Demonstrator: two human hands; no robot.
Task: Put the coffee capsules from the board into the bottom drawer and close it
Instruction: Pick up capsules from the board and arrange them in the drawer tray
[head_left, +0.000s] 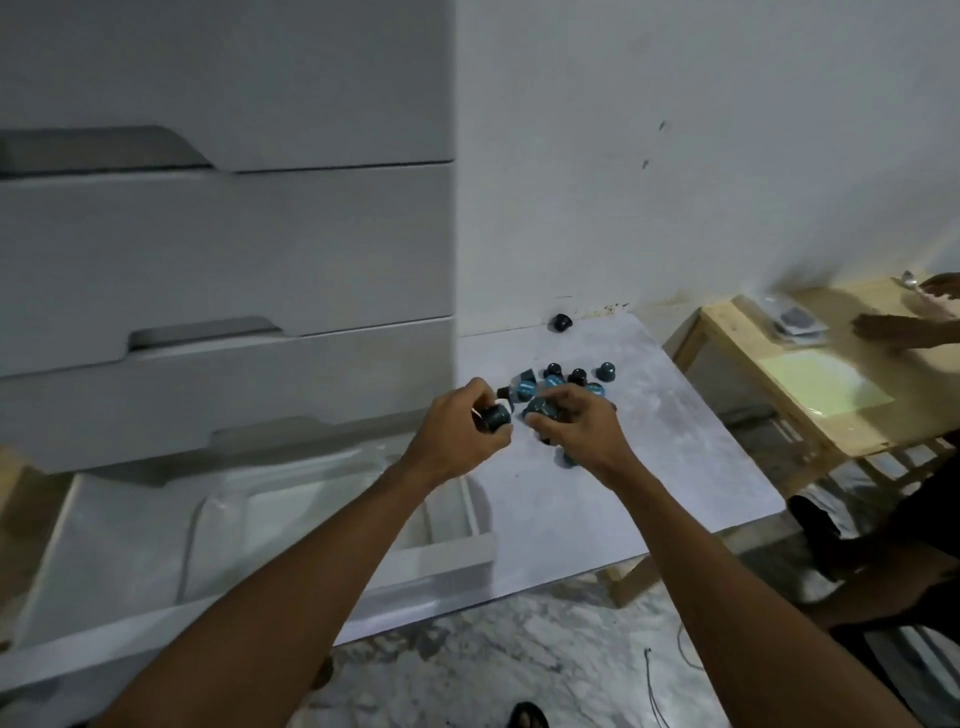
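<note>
Several coffee capsules (563, 382) lie heaped on the board (597, 519), just beyond our hands at twelve o'clock. One stray capsule (561, 322) sits well apart, further toward twelve by the wall. Our left hand (457, 434) has its fingers curled round a single dark capsule (493, 417). Our right hand (579, 423) is grasping at least one teal capsule (541, 408); how many it holds in all we cannot tell. The bottom drawer (104, 545) stands pulled out at eight o'clock from the hands, and we see no capsule in it.

We judge these capsules to be very light, stiff little cups with smooth, tapered sides, so they are likely to slip from a loose pinch and to roll once nudged. Their flat foil faces look like the weak part and could dent under a hard squeeze. We would take each one round the body just under the rim, thumb against two fingers. Gathering a few into a cupped palm should also work, with the palm kept level over the drawer. Those nearest the board's edge at six o'clock call for the most care.
</note>
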